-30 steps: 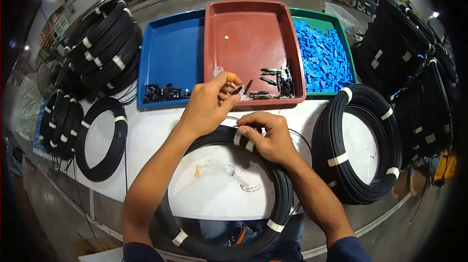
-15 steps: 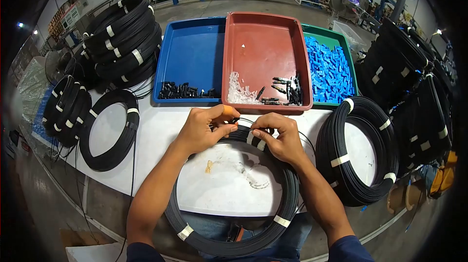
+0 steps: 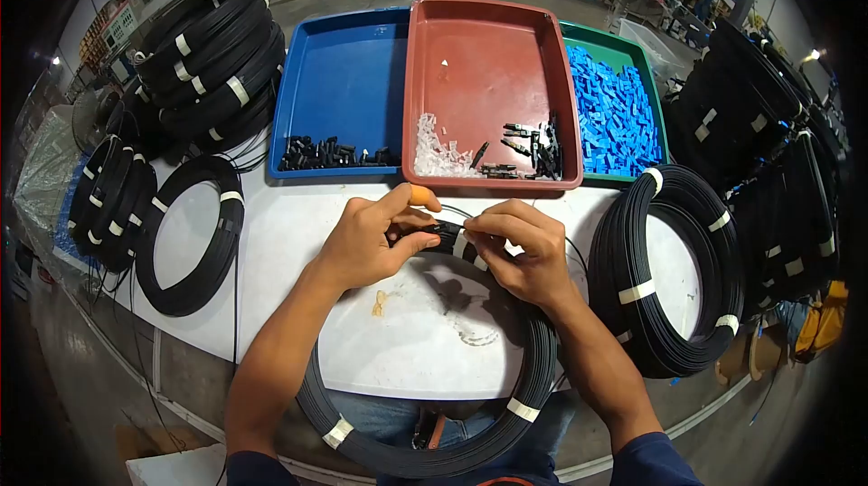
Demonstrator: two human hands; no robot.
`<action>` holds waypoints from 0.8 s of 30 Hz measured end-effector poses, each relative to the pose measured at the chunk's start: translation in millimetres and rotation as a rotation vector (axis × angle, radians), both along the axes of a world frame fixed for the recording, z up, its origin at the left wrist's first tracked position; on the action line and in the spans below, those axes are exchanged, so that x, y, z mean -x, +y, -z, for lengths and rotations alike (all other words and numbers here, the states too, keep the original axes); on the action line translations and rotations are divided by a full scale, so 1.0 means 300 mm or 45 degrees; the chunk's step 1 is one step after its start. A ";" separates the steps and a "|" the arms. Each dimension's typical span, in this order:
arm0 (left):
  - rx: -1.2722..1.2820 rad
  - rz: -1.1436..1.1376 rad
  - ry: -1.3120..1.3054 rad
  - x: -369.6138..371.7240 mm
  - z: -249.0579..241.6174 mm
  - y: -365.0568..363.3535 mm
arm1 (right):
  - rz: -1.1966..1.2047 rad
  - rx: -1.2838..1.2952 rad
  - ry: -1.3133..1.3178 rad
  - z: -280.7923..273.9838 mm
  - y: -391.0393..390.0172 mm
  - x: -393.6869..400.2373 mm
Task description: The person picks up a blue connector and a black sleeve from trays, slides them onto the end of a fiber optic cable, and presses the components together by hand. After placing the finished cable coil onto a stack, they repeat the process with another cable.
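Over the far side of a black cable coil [image 3: 537, 355], my hands work close together. My left hand [image 3: 369, 235], with orange tape on one finger, is closed around a small black connector [image 3: 443, 229]. Thumb and fingers of my right hand [image 3: 526, 249] pinch the thin black cable right at the connector's right end. The fingers hide part of that joint. White tape bands bind the coil, which rests partly on the white table [image 3: 416, 332] and hangs over its near edge towards my lap.
Beyond my hands stand a blue tray [image 3: 339, 88] with black parts, a red tray [image 3: 493, 52] with clear pieces and black connectors, and a green tray [image 3: 624, 45] full of blue pieces. Taped cable coils [image 3: 217, 61] are stacked at left; a thick coil [image 3: 633, 260] stands at right.
My right hand has come nearer to the left, bringing the cable up to the connector, which now shows more between the fingers. The whole view has shifted slightly.
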State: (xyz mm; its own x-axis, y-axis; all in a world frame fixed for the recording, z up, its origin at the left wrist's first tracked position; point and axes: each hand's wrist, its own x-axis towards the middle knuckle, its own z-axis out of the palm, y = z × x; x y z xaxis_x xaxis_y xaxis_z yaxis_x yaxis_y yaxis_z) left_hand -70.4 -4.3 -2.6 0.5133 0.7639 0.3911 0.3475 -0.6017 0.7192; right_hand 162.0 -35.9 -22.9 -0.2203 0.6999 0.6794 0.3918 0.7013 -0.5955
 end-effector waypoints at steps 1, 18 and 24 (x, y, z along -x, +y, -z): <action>-0.016 0.021 0.000 -0.006 0.001 -0.003 | -0.012 -0.038 -0.009 0.002 0.003 0.002; 0.057 0.020 0.000 -0.018 -0.013 -0.017 | -0.064 -0.016 -0.044 0.003 0.004 -0.004; 0.048 0.033 0.019 -0.018 -0.015 -0.024 | -0.079 -0.025 -0.080 0.000 0.006 -0.004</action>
